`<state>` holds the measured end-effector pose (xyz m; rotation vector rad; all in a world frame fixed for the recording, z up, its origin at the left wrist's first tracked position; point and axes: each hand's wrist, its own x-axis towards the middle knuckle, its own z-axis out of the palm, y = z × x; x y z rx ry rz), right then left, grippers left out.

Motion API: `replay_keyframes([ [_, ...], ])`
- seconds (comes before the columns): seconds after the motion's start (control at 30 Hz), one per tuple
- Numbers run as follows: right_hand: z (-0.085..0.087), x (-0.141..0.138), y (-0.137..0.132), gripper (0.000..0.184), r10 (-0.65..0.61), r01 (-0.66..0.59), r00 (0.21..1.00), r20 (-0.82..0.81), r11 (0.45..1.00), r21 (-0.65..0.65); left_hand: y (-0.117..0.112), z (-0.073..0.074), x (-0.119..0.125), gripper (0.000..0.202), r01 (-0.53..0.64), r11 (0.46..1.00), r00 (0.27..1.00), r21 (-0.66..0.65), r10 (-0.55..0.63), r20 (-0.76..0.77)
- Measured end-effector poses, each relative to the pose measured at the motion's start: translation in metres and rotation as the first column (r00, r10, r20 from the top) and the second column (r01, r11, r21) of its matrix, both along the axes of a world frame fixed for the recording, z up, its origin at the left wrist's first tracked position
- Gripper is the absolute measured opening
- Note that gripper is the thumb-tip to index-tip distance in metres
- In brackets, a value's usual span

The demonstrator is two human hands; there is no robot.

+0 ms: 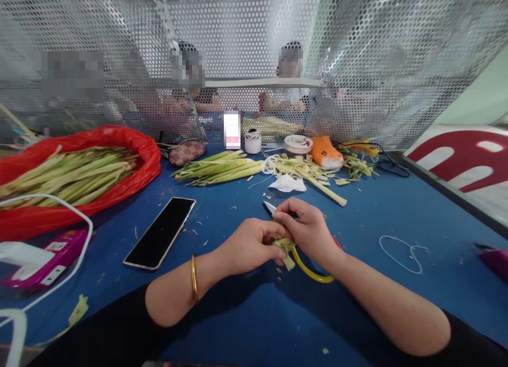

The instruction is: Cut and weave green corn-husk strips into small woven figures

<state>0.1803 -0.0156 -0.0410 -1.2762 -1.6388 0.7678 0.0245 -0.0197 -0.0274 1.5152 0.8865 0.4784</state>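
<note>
My left hand (250,245) and my right hand (309,229) meet at the middle of the blue table (397,208). Both are closed around a small folded piece of green-yellow leaf strip (284,245). My right hand also grips scissors with a yellow handle loop (311,272); their metal tip (270,207) pokes out above the fingers. A gold bangle (194,277) sits on my left wrist.
A black phone (161,232) lies left of my hands. A red bag of leaf strips (75,171) sits far left, loose strips (218,168) and scraps, tape rolls (297,144) and an orange object (326,152) at the back. A perforated screen (254,49) separates other people.
</note>
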Motion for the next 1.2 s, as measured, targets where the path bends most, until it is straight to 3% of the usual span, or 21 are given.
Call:
replay_keyframes([
  [0.1,0.004,0.004,0.005,0.016,0.039,-0.054,0.993,-0.111,0.989,-0.135,0.001,-0.001,0.002,0.027,-0.081,0.995,0.995,-0.066,0.085,0.055],
  [0.27,0.015,0.012,0.008,0.034,-0.022,-0.07,0.943,-0.331,0.963,-0.262,0.008,0.002,0.001,0.042,-0.271,0.954,0.942,-0.128,0.29,0.167],
  [0.37,0.015,0.012,0.008,0.032,-0.009,-0.113,0.934,-0.356,0.941,-0.319,0.011,0.004,-0.001,0.046,-0.289,0.947,0.933,-0.14,0.311,0.181],
  [0.53,0.005,0.008,0.009,0.028,-0.097,0.0,0.941,-0.323,0.958,-0.287,0.011,-0.002,-0.001,0.05,-0.283,0.949,0.935,-0.141,0.305,0.18],
  [0.8,-0.003,0.006,0.012,0.034,-0.195,0.021,0.854,-0.483,0.94,-0.342,0.009,-0.004,0.003,0.029,-0.329,0.934,0.897,-0.137,0.355,0.264],
  [1.03,-0.001,0.002,0.009,0.036,-0.335,0.072,0.775,-0.536,0.89,-0.451,0.014,0.001,-0.003,0.038,-0.488,0.852,0.796,-0.191,0.524,0.303],
  [1.2,0.0,-0.011,-0.007,0.025,-0.053,-0.152,0.896,-0.44,0.896,-0.417,0.015,0.002,-0.002,0.034,-0.372,0.896,0.805,-0.243,0.442,0.397],
])
